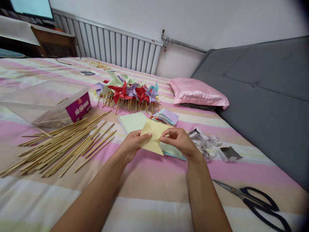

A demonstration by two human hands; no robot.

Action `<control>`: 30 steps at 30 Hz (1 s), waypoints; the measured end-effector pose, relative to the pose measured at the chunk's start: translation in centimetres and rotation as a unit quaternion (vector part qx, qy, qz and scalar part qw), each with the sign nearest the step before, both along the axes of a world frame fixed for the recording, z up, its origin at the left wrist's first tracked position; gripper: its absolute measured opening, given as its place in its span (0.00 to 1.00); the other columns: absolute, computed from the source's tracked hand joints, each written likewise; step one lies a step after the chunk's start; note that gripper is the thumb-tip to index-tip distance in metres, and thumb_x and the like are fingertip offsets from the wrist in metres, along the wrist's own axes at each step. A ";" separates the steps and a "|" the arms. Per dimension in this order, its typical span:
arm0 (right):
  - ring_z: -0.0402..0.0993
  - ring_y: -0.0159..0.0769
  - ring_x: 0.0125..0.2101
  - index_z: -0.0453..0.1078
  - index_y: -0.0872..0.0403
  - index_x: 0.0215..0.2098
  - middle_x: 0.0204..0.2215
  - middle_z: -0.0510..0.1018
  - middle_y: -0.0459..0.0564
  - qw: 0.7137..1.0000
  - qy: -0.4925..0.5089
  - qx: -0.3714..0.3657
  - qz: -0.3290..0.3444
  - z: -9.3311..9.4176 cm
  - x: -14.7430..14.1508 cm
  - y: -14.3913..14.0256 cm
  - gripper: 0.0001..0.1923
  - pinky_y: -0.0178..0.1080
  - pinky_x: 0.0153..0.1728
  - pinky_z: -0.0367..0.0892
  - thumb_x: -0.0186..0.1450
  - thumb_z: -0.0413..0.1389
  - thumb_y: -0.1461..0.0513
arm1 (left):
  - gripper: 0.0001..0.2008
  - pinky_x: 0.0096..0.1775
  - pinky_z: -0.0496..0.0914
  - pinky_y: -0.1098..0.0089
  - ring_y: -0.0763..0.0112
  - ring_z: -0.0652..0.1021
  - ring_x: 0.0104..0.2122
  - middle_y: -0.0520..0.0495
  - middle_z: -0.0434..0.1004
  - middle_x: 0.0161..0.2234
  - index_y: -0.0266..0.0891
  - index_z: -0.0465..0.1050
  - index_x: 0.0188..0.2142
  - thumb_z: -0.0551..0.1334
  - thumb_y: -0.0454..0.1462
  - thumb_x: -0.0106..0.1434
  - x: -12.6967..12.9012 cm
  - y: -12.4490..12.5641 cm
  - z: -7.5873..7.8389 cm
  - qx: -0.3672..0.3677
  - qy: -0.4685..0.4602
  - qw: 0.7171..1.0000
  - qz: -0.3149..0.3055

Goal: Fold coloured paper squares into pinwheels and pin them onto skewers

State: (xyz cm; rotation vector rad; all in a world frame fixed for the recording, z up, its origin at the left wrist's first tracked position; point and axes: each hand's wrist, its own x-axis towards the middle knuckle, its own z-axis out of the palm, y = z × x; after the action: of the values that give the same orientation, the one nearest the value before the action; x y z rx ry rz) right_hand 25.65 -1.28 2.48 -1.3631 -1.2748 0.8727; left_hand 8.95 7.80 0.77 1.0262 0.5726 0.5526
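A square of yellow paper (154, 129) is held between my two hands above the bed. My left hand (134, 143) pinches its left side, thumb on top. At its right side, the fingertips of my right hand (180, 140) grip a corner, which looks cut or folded inward. Just behind lies a stack of pale green paper (132, 120). Pale blue-green sheets (172, 150) show beneath my right hand. Past the yellow paper sits a pile of small coloured paper pieces (166, 116).
Finished pinwheels (130, 91) stand in a cluster farther back. Wooden sticks (70, 141) lie spread at left beside a clear plastic box (48, 103). Black-handled scissors (251, 199) rest at front right, near small clear packages (202, 141). A pink pillow (198, 93) leans toward the grey headboard (260, 83).
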 end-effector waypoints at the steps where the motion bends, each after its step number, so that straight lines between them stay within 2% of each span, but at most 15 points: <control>1: 0.71 0.32 0.28 0.74 0.54 0.26 0.27 0.77 0.47 1.000 -0.005 -0.001 0.013 0.0 0.0 0.0 0.11 0.35 0.30 0.67 0.52 0.65 0.55 | 0.16 0.31 0.66 0.73 0.69 0.77 0.27 0.43 0.81 0.28 0.31 0.78 0.34 0.71 0.40 0.47 0.0 -0.1 0.0 -0.001 -0.001 1.000 -0.002; 5: 0.71 0.32 0.28 0.75 0.55 0.27 0.27 0.77 0.47 0.998 -0.024 -0.015 0.061 0.0 0.0 -0.1 0.07 0.34 0.30 0.66 0.54 0.64 0.58 | 0.17 0.31 0.67 0.71 0.67 0.77 0.26 0.42 0.80 0.27 0.30 0.78 0.33 0.71 0.41 0.46 0.0 -0.3 0.0 -0.001 -0.009 1.000 -0.006; 11: 0.72 0.32 0.28 0.75 0.55 0.26 0.27 0.77 0.47 0.997 -0.040 -0.014 0.063 0.0 -0.1 0.1 0.08 0.34 0.29 0.65 0.53 0.64 0.58 | 0.15 0.28 0.66 0.72 0.69 0.76 0.23 0.43 0.79 0.24 0.30 0.77 0.30 0.71 0.41 0.47 0.1 -0.3 0.0 0.012 -0.014 0.999 0.031; 20: 0.71 0.31 0.25 0.73 0.55 0.23 0.23 0.76 0.46 1.000 -0.018 -0.008 -0.007 -0.1 -0.4 0.4 0.14 0.34 0.26 0.65 0.50 0.66 0.53 | 0.15 0.28 0.66 0.73 0.70 0.76 0.23 0.45 0.79 0.24 0.32 0.77 0.29 0.69 0.43 0.49 0.2 -0.3 0.0 0.019 -0.013 0.999 0.026; 30: 0.72 0.32 0.24 0.72 0.56 0.23 0.23 0.79 0.49 0.998 -0.051 -0.022 -0.033 -0.5 0.0 0.6 0.15 0.34 0.24 0.64 0.52 0.64 0.53 | 0.15 0.27 0.64 0.73 0.72 0.74 0.21 0.47 0.77 0.22 0.34 0.76 0.27 0.68 0.46 0.50 0.3 -0.7 0.3 0.042 0.004 0.999 0.000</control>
State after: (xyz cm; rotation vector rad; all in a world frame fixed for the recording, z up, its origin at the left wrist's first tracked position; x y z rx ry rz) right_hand 25.66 -0.72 1.96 -1.4925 -1.2868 0.7994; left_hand 9.23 7.13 1.04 1.1079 0.5592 0.5764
